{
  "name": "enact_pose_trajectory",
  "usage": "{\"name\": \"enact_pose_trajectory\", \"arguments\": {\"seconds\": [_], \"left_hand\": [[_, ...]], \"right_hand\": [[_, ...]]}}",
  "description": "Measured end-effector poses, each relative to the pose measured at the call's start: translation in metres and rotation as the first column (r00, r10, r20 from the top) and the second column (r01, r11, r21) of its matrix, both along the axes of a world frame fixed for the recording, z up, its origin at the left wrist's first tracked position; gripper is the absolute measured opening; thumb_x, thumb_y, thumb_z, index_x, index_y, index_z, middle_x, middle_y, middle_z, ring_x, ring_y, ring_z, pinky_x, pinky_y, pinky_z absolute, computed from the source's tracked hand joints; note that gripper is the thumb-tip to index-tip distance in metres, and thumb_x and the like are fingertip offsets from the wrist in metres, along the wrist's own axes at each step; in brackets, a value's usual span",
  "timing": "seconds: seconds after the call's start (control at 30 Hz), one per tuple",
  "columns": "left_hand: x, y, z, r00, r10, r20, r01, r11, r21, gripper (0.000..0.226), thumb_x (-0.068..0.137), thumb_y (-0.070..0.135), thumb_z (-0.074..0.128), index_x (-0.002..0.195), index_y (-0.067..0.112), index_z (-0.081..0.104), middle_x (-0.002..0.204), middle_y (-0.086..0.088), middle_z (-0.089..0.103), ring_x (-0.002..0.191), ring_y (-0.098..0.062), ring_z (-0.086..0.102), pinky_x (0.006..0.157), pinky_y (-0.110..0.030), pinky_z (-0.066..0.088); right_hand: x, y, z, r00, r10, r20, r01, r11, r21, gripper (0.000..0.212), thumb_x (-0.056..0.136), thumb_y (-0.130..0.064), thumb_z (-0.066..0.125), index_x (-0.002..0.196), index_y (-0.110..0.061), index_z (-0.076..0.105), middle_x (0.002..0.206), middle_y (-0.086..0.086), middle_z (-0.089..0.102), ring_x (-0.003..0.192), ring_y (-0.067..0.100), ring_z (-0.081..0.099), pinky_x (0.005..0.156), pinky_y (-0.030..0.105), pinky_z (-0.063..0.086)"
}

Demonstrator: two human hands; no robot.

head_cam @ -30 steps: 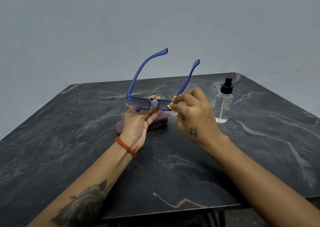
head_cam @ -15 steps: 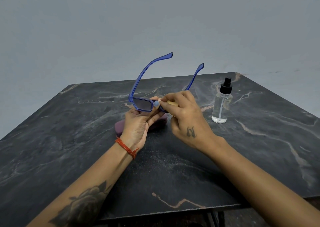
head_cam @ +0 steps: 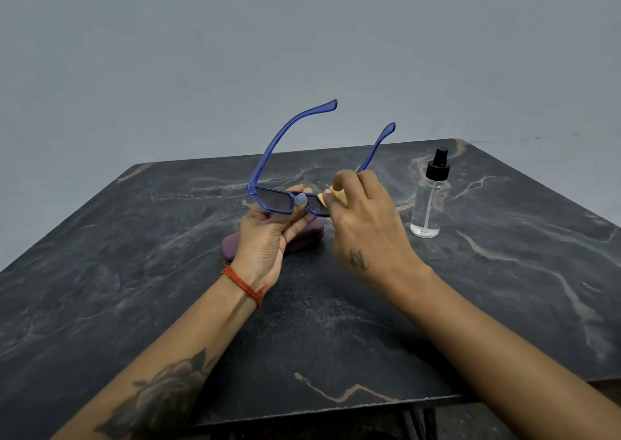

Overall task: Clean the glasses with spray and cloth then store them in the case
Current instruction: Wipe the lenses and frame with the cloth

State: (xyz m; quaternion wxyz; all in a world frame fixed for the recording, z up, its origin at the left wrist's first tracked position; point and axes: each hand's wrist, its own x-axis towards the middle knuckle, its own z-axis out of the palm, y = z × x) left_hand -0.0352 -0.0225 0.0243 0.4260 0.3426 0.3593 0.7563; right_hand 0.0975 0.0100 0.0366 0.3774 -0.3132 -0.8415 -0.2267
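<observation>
While the left hand (head_cam: 268,234) holds the translucent blue plastic-framed glasses with tinted lenses (head_cam: 274,201) in the air above the middle of the black marble-patterned table (head_cam: 134,271), thumb pressed on the bridge from the near side and fingers curled behind the frame, the right hand (head_cam: 363,224) pinches a small pale yellow cloth (head_cam: 324,199) against the right-side lens, fingers bunched tight around it. The temples are unfolded and point up and away toward the far edge. Directly beneath the hands lies the closed maroon oval glasses case (head_cam: 295,241), partly hidden by the left palm, and the clear spray bottle with a black pump top (head_cam: 430,201) stands upright just to the right of the right hand, toward the far right corner.

Several things could go wrong from here, as I judge it. The frame is held only at the bridge, so a firm rub on the outer lens could twist the glasses in the grip or flex the plastic (the long open temples add leverage). The cloth is crumpled very small, so bare fingertips may touch the lens and smear it again. The right hand works close to the bottle, and a wide stroke or a withdrawing elbow could tip it over. The case is not yet open, so storing will need one hand freed, and setting the glasses lens-down on the stone top could scratch them
</observation>
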Motion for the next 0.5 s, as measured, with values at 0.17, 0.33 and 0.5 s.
{"name": "enact_pose_trajectory", "arguments": {"seconds": [0.17,0.33,0.5], "left_hand": [[-0.001,-0.001,0.002,1.0,0.026,0.006,-0.026,1.0,-0.005,0.015,0.077,-0.003,0.058,0.087,0.007,0.064,0.078,0.001,0.074,0.077,-0.012,0.07,0.065,-0.025,0.058],[-0.001,-0.002,0.004,1.0,0.025,0.009,-0.025,1.0,-0.004,0.015,0.08,-0.006,0.056,0.084,0.007,0.064,0.076,0.001,0.074,0.075,-0.013,0.07,0.066,-0.026,0.058],[0.0,-0.001,0.005,0.999,0.029,0.017,-0.029,0.999,0.016,0.016,0.078,-0.005,0.057,0.08,0.008,0.067,0.075,0.0,0.074,0.076,-0.013,0.07,0.064,-0.026,0.058]], "right_hand": [[0.001,-0.003,-0.003,0.991,0.051,-0.125,-0.051,0.999,-0.003,0.036,0.073,-0.008,0.035,0.068,-0.001,0.07,0.08,0.011,0.058,0.071,0.025,0.049,0.056,0.028,0.042],[0.002,0.0,-0.004,0.88,0.198,-0.432,-0.297,0.939,-0.174,0.026,0.073,-0.007,0.05,0.075,-0.005,0.076,0.077,0.004,0.057,0.072,0.014,0.052,0.061,0.016,0.036],[0.01,0.0,0.01,0.658,0.115,-0.744,-0.553,0.745,-0.374,0.026,0.074,-0.004,0.066,0.083,-0.026,0.075,0.08,-0.007,0.066,0.076,0.001,0.06,0.064,0.016,0.047]]}}
